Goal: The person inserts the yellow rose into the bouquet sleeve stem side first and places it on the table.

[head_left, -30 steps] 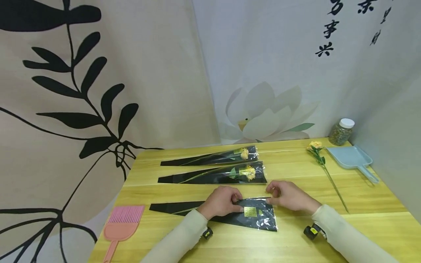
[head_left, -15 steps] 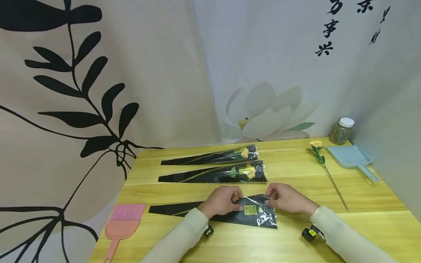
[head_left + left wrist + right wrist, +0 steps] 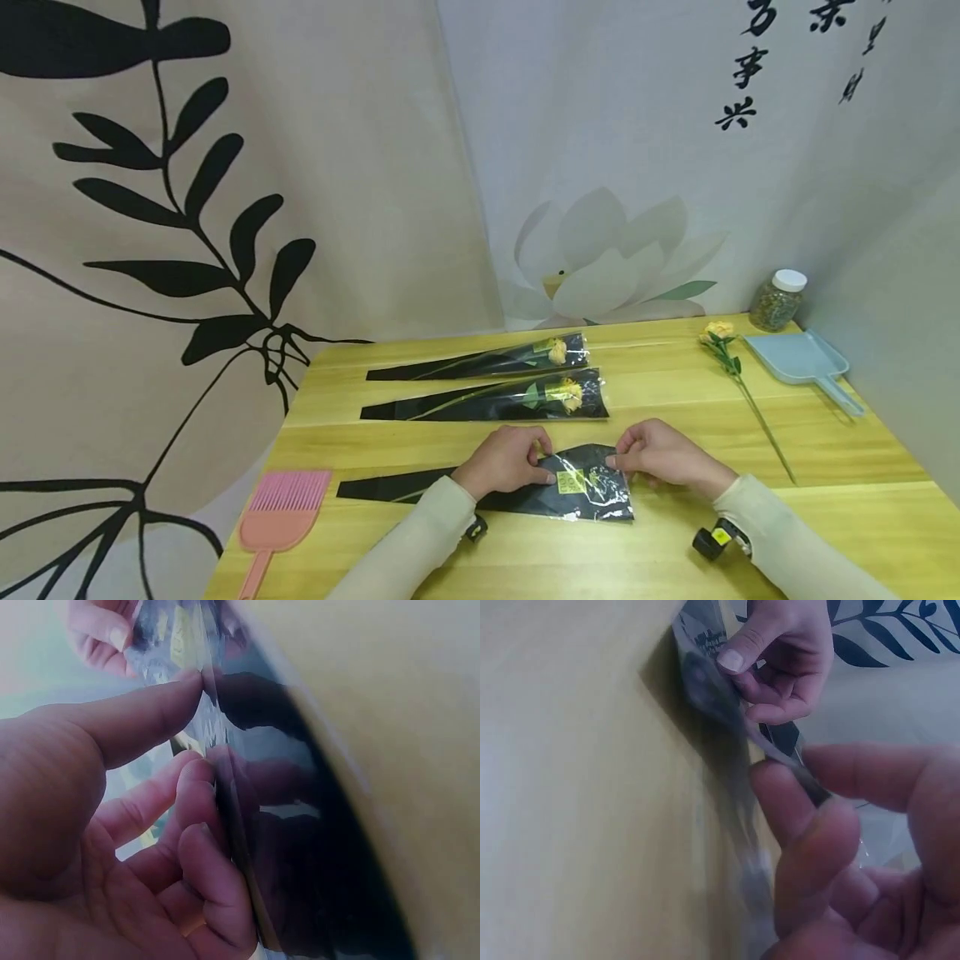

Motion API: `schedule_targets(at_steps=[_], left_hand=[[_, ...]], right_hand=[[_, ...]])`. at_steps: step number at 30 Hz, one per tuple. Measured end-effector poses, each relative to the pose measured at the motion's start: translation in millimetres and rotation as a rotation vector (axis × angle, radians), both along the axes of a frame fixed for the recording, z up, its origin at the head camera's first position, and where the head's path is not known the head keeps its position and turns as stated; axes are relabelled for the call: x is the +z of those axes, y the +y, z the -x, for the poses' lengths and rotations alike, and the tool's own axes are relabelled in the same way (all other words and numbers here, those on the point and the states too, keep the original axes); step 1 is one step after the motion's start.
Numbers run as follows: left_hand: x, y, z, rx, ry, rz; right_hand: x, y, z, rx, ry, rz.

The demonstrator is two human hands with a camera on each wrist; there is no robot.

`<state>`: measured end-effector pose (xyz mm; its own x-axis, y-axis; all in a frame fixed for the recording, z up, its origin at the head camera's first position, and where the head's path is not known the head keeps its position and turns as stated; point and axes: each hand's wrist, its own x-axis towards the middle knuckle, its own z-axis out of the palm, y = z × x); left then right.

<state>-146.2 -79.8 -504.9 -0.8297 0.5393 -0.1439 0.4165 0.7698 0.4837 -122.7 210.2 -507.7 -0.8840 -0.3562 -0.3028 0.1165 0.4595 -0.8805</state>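
Observation:
A long tapered flower sleeve (image 3: 525,500), black with a shiny clear front and a gold label (image 3: 571,482), lies flat on the table. My left hand (image 3: 506,458) pinches its far edge near the middle, thumb and fingers on either side of the film in the left wrist view. At the wide end, my right hand (image 3: 667,454) pinches the far corner between thumb and fingers; the right wrist view shows the film edge (image 3: 810,784) between them. I make out no blossom in this sleeve. Behind it lie two similar sleeves (image 3: 450,404), each with a yellow rose (image 3: 568,394).
A loose yellow rose (image 3: 722,331) with a long stem lies at the right. Near it are a blue dustpan (image 3: 798,357) and a lidded jar (image 3: 777,302). A pink brush (image 3: 276,525) lies at the left edge. A fabric backdrop (image 3: 390,167) hangs behind the table.
The sleeve's far corner has been raised and drawn up in my right hand, so the wide end now peaks. The left hand has kept its place.

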Motion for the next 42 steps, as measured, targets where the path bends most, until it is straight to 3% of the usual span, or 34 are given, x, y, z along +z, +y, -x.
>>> schedule_targets(at_steps=[14, 26, 31, 34, 38, 42], left_hand=[[-0.4, 1, 5.5, -0.013, 0.000, -0.008], [3.7, 3, 9.3, 0.005, 0.027, 0.019], [1.2, 12, 9.7, 0.008, 0.046, -0.068], [-0.7, 22, 9.4, 0.000, -0.003, -0.192], [-0.8, 36, 7.2, 0.011, -0.143, -0.346], [-1.9, 44, 7.6, 0.039, -0.240, -0.404]], right_hand=[[-0.8, 6, -0.5, 0.033, -0.034, 0.084], [-1.7, 6, 5.9, 0.062, 0.010, 0.092], [0.3, 4, 9.3, 0.043, 0.025, 0.065], [1.8, 2, 10.9, 0.040, 0.026, 0.072], [0.5, 0, 13.1, 0.034, 0.019, 0.077], [-1.9, -3, 14.7, 0.032, 0.029, 0.082]])
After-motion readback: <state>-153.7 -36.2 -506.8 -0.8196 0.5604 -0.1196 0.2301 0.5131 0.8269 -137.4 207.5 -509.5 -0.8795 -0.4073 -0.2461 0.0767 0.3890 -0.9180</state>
